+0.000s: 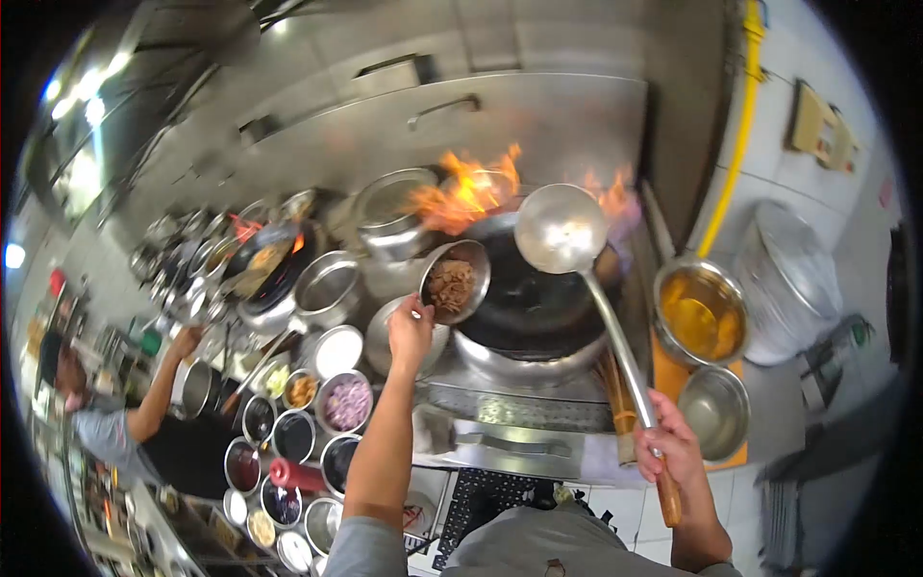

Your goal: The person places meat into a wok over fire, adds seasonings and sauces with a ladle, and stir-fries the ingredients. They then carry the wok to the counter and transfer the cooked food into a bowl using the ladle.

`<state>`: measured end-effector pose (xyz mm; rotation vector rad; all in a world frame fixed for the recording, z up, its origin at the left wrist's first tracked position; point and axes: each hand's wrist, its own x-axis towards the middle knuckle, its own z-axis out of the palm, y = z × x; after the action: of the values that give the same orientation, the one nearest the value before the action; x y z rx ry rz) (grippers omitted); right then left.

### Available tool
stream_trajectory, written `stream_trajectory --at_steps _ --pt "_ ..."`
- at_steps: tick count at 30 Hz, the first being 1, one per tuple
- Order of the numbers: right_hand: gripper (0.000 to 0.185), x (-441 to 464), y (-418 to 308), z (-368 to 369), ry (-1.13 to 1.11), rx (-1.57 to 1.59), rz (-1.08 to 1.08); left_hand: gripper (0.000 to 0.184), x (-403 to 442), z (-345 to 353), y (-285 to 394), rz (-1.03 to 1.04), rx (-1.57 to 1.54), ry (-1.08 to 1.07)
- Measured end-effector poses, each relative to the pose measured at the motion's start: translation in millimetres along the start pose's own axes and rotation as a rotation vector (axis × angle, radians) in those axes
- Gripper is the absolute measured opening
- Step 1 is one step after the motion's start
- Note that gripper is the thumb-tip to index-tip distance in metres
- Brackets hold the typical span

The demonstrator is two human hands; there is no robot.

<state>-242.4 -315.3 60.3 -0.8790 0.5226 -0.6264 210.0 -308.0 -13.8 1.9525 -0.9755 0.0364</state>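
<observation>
My left hand (411, 332) grips the rim of a small metal bowl (473, 252), tilted so its brown meat slices (450, 287) show. The bowl is at the left edge of a black wok (524, 298), which sits on a round metal burner ring (529, 367). My right hand (670, 442) is closed round the wooden handle of a long steel ladle (620, 341). The ladle's round head is held above the right side of the wok. Orange flames (471, 192) rise behind the wok on both sides.
At right stand a pot of yellow oil (700, 310) and a metal bowl (714, 413). Several ingredient containers, including chopped purple onion (346, 404), stand lower left. A co-worker (125, 423) at far left reaches toward another flaming wok (264, 260). A faucet (444, 111) projects from the back wall.
</observation>
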Motion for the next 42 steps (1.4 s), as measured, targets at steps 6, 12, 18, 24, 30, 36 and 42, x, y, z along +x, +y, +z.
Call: stream_trajectory --at_steps 6,12,18,24,30,36,42 --pt "0.061 -92 -4 -27 0.531 0.041 -0.196 0.028 42 86 1 0.402 0.155 0.135" --pt "0.060 -177 -2 20 1.033 -0.186 -0.030 0.033 61 111 12 0.552 0.186 0.189" --pt "0.056 -182 31 42 1.195 -0.516 0.228 0.015 87 109 -4 0.179 -0.164 0.081" --pt "0.058 -168 60 36 1.214 -0.625 0.251 0.016 65 91 -3 -0.376 -0.903 -0.261" --pt "0.053 -156 52 50 1.217 -0.311 0.204 0.015 54 69 -4 -0.498 -1.050 -0.292" --pt "0.045 -155 41 64 1.041 0.125 -0.083 0.013 76 72 -44 -0.493 -1.036 -0.010" --pt "0.046 -136 23 83 0.791 0.320 -0.252 0.018 61 48 -5 -0.534 -0.967 -0.076"
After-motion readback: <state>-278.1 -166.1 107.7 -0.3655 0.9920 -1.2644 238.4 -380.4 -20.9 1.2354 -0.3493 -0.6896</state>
